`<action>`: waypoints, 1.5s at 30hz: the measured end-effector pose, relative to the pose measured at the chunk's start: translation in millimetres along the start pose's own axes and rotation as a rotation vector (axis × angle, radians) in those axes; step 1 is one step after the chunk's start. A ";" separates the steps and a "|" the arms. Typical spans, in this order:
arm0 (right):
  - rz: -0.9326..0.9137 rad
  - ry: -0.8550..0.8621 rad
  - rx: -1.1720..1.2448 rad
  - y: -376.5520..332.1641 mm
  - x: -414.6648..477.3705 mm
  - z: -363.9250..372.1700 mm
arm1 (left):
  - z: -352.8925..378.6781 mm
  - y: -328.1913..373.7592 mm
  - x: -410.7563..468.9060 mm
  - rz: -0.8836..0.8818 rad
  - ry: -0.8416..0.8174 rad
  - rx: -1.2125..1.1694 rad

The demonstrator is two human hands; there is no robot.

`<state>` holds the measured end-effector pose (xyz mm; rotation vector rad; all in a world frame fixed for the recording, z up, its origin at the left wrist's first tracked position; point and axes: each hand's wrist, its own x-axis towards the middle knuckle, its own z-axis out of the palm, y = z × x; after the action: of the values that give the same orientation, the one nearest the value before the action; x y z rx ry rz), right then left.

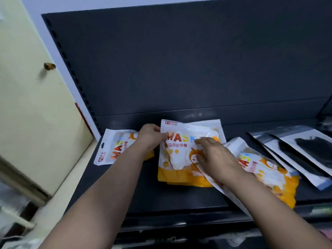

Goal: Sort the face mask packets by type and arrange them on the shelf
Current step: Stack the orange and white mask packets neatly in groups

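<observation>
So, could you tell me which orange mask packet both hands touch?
The middle orange packet, between the tilted left packet and right packet: left hand pinches its edge, right hand touches its front.

orange mask packets (181, 169) flat beside black-mask packets (305, 155).

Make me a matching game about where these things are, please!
Things:
1. black mask packets
2. middle orange packet
3. door knob
4. left orange packet

Places:
A. on the cream door
B. left side of the shelf
C. right side of the shelf
D. gripped by the left hand, touched by the right hand

Pairs: 1-C, 2-D, 3-A, 4-B
</observation>
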<state>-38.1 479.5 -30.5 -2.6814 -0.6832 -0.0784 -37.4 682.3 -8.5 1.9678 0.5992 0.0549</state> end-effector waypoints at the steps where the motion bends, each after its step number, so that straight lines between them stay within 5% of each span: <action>1: -0.002 0.001 0.005 -5.6 3.3 2.9 | -8.2 -2.9 -3.7 -0.031 -0.008 -0.027; 5: -0.016 0.014 0.080 -29.7 12.7 13.0 | -34.2 -13.9 -20.2 -0.097 -0.023 -0.171; 10: 0.021 -0.002 0.253 -51.1 29.8 21.9 | -78.1 -36.9 -37.3 -0.113 0.172 -0.430; 14: 0.014 -0.228 0.176 -48.0 32.1 34.0 | -77.1 -56.4 -38.5 -0.108 0.249 -0.349; 17: 0.038 -0.203 0.156 -40.1 33.2 30.9 | -57.4 -62.5 -35.6 -0.117 0.228 -0.310; 21: 0.332 -0.089 0.510 -22.3 45.6 16.6 | -42.5 -61.0 -23.3 -0.097 0.251 -0.369; 25: 0.287 -0.237 0.622 -31.1 47.3 12.3 | -53.2 -45.6 -20.8 -0.103 0.293 -0.444; 27: 0.252 -0.139 0.611 -36.2 49.2 12.5 | -65.6 -40.3 -21.6 -0.109 0.367 -0.449; 32: 0.143 0.254 0.085 -33.8 67.3 -9.7 | -98.8 -61.3 -20.0 -0.042 0.698 -0.548; 36: 0.027 0.237 -0.139 -49.3 77.4 -30.1 | -104.6 -92.6 -28.4 -0.185 0.713 -0.222; 38: -0.016 0.187 -0.211 -59.9 78.3 -33.0 | -104.6 -98.6 -35.2 -0.211 0.614 0.189; 41: -0.077 0.145 -0.232 -68.4 78.2 -33.0 | -103.4 -96.4 -41.7 -0.002 0.298 0.773; 43: -0.119 0.067 -0.226 -70.2 78.9 -34.4 | -102.9 -98.0 -41.2 0.031 0.058 0.857; 45: -0.145 -0.043 -0.172 -71.2 79.3 -34.1 | -101.3 -100.9 -38.9 0.022 0.037 0.752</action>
<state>-0.6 560.7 36.8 -2.7995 -0.9226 -0.1220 -140.2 784.6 -39.1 2.7031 0.6834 -0.1422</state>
